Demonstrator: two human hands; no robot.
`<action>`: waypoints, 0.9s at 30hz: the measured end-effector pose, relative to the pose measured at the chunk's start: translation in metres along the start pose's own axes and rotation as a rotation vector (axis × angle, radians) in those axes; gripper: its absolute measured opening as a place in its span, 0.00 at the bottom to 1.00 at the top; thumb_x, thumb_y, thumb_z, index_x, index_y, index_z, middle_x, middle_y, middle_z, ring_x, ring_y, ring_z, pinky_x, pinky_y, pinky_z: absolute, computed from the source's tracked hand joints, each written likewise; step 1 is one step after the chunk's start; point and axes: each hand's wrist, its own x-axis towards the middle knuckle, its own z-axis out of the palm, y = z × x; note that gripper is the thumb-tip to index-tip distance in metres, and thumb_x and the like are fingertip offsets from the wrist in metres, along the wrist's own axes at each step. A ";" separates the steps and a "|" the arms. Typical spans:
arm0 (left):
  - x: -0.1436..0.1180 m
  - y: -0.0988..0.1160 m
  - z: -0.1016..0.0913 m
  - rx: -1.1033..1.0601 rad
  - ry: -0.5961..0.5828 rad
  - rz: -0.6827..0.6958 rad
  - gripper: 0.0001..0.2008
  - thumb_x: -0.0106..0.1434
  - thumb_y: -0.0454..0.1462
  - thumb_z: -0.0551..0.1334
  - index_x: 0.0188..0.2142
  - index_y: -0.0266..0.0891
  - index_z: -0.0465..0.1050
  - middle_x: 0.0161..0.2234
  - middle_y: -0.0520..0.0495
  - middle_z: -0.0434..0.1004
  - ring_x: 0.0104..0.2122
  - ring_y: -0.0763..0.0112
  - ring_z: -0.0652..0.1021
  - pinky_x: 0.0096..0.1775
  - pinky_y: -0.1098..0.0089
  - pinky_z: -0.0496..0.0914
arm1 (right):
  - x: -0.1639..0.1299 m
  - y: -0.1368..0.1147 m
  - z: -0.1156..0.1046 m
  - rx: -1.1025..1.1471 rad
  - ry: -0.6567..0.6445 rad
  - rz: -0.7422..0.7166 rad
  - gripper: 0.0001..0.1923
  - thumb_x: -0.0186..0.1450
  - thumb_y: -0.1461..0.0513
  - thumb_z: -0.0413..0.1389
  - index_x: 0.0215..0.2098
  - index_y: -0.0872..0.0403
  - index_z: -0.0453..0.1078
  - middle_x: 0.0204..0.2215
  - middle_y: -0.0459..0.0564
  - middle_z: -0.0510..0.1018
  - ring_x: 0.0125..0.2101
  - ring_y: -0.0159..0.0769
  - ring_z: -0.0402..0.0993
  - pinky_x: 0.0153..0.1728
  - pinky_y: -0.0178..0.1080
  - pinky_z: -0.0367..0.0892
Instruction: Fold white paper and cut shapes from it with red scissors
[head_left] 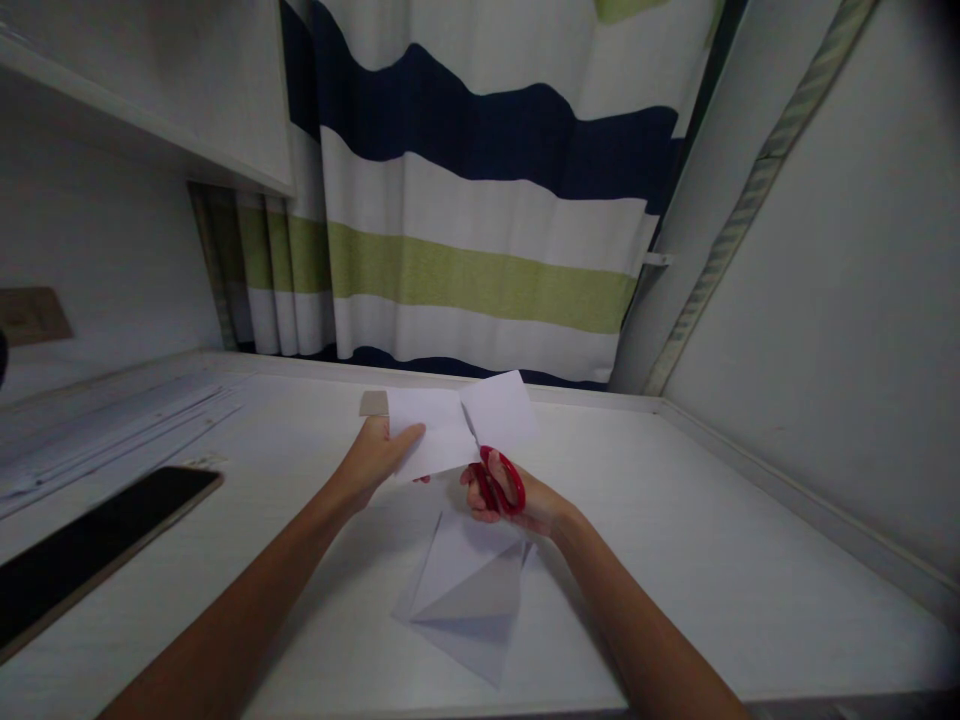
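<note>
My left hand (pixel 375 458) pinches a sheet of white paper (pixel 435 425) above the desk, thumb on top and the other fingers mostly hidden beneath. A small grey-beige piece (pixel 373 403) shows at the sheet's left end. Wrapped around the red handles of a pair of scissors (pixel 513 488) is my right hand (pixel 534 505). The scissors' blades lie in a slit in the paper, and the part right of the slit tilts upward. Below my right hand, folded white paper (pixel 469 590) rests on the desk.
A dark-screened phone or tablet (pixel 105 545) lies at the left on the white desk (pixel 675 560). Behind the desk hangs a striped curtain (pixel 480 270). A white cabinet (pixel 150 90) juts out at upper left, and a wall (pixel 825 350) bounds the right side.
</note>
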 end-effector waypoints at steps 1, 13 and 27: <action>0.001 0.000 -0.001 0.005 0.029 0.003 0.10 0.47 0.37 0.59 0.28 0.31 0.70 0.16 0.49 0.72 0.16 0.71 0.71 0.17 0.74 0.63 | 0.000 0.000 0.000 -0.004 0.007 0.002 0.26 0.56 0.45 0.42 0.31 0.61 0.60 0.16 0.46 0.65 0.14 0.24 0.57 0.15 0.30 0.48; 0.003 -0.005 -0.001 0.019 0.151 0.051 0.15 0.44 0.40 0.60 0.30 0.30 0.71 0.24 0.46 0.74 0.22 0.70 0.71 0.22 0.73 0.64 | -0.002 -0.003 0.001 -0.009 -0.020 -0.025 0.26 0.54 0.44 0.45 0.30 0.61 0.60 0.15 0.44 0.64 0.14 0.24 0.58 0.15 0.29 0.48; 0.001 -0.005 0.001 0.088 0.205 0.054 0.12 0.45 0.39 0.59 0.25 0.30 0.71 0.21 0.48 0.72 0.20 0.72 0.70 0.20 0.75 0.63 | 0.000 0.000 0.007 0.013 -0.014 -0.029 0.24 0.57 0.46 0.42 0.31 0.60 0.60 0.14 0.44 0.65 0.12 0.24 0.58 0.14 0.30 0.49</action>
